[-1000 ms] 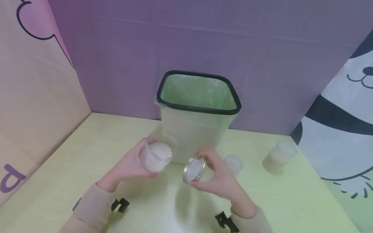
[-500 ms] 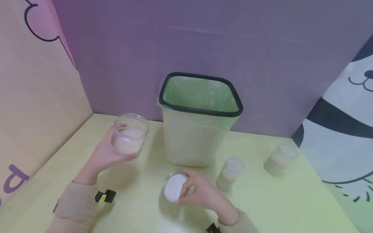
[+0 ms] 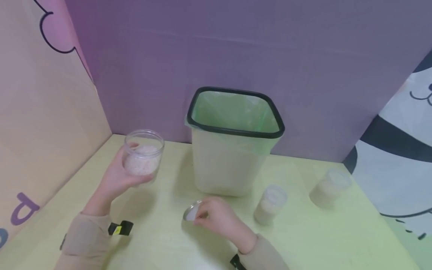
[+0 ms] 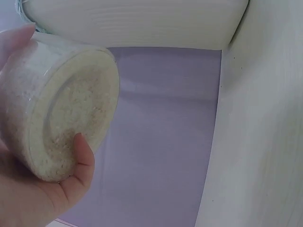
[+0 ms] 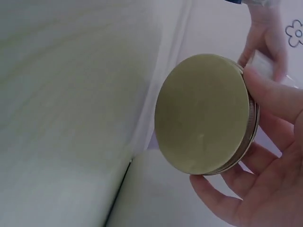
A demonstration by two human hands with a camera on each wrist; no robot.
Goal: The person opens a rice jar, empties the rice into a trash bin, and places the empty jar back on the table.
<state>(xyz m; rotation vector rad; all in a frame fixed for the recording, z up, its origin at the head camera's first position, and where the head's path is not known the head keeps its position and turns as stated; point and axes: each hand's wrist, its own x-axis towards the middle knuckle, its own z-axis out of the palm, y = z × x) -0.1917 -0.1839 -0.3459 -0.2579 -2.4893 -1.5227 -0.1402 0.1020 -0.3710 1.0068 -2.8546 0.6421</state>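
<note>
A yellowish table (image 3: 314, 240) bears a bin (image 3: 227, 165) and two containers (image 3: 269, 205).

A plain purple backdrop (image 3: 236, 48), faintly creased, stands behind the pale yellow, wood-grained worktop (image 3: 341, 228). The beige left wall (image 3: 44, 112) carries a pink shape (image 3: 59, 32) outlined in black and a purple letter d (image 3: 28, 201). A black-and-white panda print (image 3: 398, 176) covers the right side. Soft glare (image 3: 175, 262) brightens the worktop's near part.

Left of the bin (image 3: 224, 165), a tilted purple letter "d" (image 3: 28, 202) stands on the pale side wall (image 3: 50, 123). Farther left, a blue-grey mark (image 3: 5, 235) is cut off, unreadable.
</note>
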